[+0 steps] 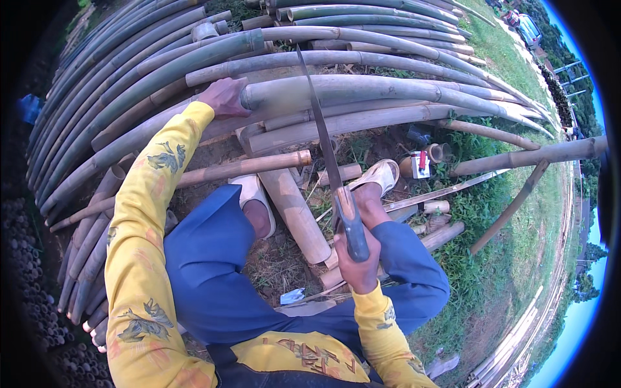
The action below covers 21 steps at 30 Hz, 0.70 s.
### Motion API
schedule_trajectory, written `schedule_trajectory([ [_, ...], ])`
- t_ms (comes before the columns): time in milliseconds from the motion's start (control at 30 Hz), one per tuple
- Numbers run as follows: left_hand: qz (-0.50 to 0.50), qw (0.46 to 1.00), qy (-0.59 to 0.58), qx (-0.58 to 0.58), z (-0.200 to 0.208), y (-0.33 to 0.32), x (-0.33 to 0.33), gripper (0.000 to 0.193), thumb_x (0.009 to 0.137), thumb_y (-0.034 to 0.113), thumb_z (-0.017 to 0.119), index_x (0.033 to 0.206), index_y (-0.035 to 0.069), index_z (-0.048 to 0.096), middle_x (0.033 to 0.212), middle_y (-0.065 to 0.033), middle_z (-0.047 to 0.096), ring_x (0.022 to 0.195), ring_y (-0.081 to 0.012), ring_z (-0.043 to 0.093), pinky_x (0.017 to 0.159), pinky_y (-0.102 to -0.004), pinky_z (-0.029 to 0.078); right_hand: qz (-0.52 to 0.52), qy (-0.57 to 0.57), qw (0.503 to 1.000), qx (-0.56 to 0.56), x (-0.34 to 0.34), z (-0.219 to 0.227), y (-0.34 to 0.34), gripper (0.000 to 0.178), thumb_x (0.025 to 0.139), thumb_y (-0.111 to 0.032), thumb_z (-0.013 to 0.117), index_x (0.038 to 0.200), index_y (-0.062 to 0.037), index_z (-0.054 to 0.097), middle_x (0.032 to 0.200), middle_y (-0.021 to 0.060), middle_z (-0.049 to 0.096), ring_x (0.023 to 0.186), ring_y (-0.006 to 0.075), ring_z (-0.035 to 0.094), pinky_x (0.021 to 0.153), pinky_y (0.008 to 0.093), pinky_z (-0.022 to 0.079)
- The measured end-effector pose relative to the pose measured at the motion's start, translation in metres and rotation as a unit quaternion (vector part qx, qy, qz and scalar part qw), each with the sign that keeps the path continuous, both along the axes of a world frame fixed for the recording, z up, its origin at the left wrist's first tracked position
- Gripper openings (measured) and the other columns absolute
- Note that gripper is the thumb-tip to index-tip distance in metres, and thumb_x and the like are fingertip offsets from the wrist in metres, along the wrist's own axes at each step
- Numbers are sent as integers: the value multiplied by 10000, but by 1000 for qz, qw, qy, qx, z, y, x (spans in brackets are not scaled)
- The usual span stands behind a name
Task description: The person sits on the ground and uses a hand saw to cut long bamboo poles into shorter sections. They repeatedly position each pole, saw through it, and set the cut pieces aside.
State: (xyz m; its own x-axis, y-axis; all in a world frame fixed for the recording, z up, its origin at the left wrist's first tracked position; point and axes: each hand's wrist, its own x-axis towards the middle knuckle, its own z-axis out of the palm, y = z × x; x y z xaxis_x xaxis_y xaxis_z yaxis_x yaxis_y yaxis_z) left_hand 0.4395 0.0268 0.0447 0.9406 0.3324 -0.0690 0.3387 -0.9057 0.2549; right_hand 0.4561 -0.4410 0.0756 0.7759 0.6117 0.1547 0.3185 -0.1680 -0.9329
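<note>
A handsaw [325, 139] with a long narrow blade and a wood-and-dark handle is gripped in my right hand [359, 255], in front of my right knee. Its blade points away from me and crosses a thick bamboo pole [388, 88]; whether its teeth have cut in, I cannot tell. My left hand [225, 98] is closed on the bamboo at this pole's left end, its fingers partly hidden. Beneath lies another pale bamboo pole [349, 126]. A short thick bamboo piece [294, 213] slants between my feet.
Long bamboo poles [142, 58] are stacked at the far left and back. A thinner pole [246, 167] lies across in front of my left foot. Right of my right foot are a small white-and-red box [420, 165] and a propped pole frame [527, 157]. Grass borders the right side.
</note>
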Motion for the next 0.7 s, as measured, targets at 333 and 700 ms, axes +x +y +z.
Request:
schedule_trajectory([
  [333,40,999,7,18,3,-5,-11,597,707,382,833,1176,70,633,1051,-245,714,1017,-447,680,911,-528,525,36,-41,997,-63,-13,-4,-30,316,878,-9,727,1186,42,681,836,99,713,688,152,659,678,296,529],
  [700,39,999,16,26,6,-24,3,585,733,414,822,1184,99,621,1050,-255,716,1001,-459,682,896,-533,534,30,81,996,4,67,-12,93,86,884,-43,676,877,2,604,681,66,588,603,121,547,589,322,462],
])
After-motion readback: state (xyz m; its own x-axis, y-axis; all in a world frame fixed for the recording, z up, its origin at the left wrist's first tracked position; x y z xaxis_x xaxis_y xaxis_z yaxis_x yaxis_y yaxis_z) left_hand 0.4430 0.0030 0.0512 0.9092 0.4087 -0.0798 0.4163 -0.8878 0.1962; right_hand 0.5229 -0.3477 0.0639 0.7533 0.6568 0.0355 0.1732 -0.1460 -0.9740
